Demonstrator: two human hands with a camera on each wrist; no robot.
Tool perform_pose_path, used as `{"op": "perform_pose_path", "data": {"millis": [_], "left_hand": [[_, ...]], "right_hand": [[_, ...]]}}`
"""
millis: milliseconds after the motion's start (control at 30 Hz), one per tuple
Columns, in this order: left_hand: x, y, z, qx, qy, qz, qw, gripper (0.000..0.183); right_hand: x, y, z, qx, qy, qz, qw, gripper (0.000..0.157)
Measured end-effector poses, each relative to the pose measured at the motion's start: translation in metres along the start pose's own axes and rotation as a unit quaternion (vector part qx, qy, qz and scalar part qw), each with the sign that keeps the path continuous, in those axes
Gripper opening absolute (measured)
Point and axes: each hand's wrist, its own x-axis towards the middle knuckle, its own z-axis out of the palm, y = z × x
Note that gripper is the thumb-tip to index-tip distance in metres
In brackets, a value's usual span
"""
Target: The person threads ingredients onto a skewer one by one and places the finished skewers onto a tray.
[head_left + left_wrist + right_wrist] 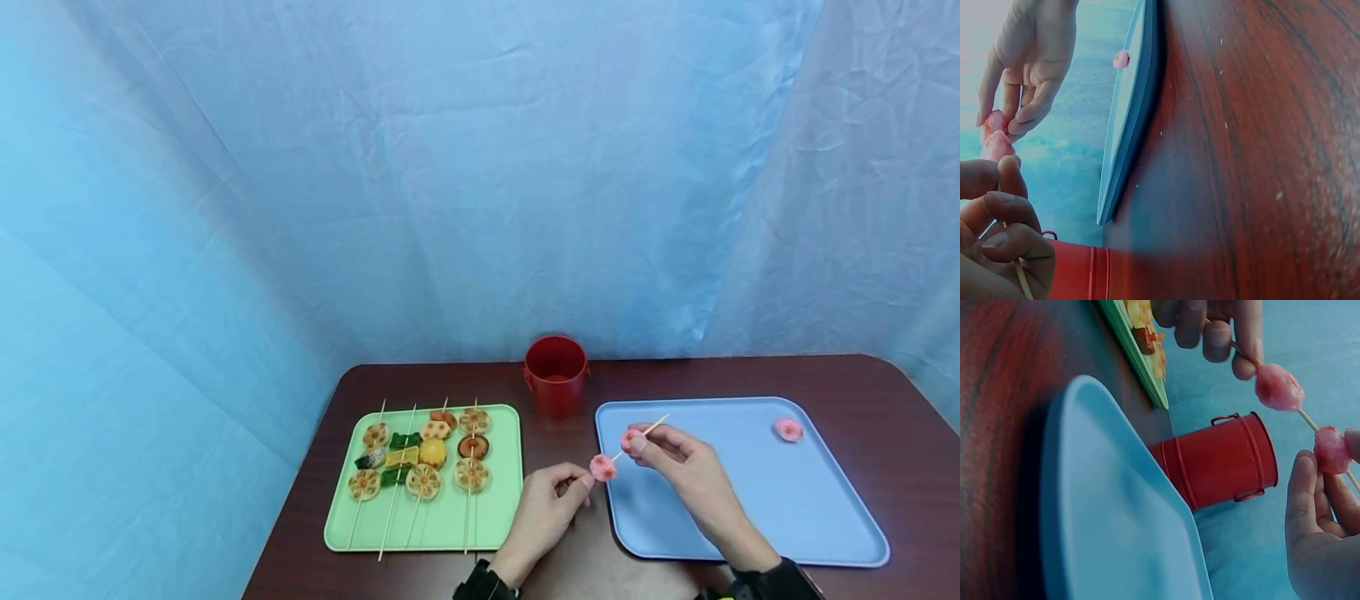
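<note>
Over the left edge of the blue tray (757, 508), my left hand (546, 510) grips a thin wooden skewer (1308, 420), its fingers curled round the lower part. A pink ball-shaped food piece (1279, 387) sits on the skewer right at those fingertips. My right hand (693, 475) pinches a second pink ball (1332, 450) between thumb and fingers, further up the same skewer. The skewer's tip sticks out past this ball. On the far right of the blue tray lies another pink ball (788, 430).
A green tray (498, 517) on the left bears several loaded skewers with lotus slices (423, 482), a mushroom (473, 447) and other pieces. A red bucket (557, 387) stands behind, between the trays. Blue cloth (480, 183) hangs behind the dark wooden table (292, 550).
</note>
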Motion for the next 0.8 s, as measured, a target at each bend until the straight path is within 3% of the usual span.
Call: {"op": "perform_pose_path", "data": {"millis": [500,633,800], "left_hand": [[0.0,-0.004,0.0,0.005,0.003,0.0,1.0,0.024],[-0.002,-0.007,-0.002,-0.001,0.011,-0.005,0.9999,0.021],[-0.002,-0.011,-0.008,-0.003,0.023,0.003,0.9997,0.02]], "right_hand": [[-0.001,0.003,0.001,-0.002,-0.014,0.006,1.0,0.055],[-0.001,0.002,-0.015,-0.027,-0.006,0.004,1.0,0.058],[0.006,0.006,-0.05,-0.092,0.03,-0.021,0.995,0.061]]}}
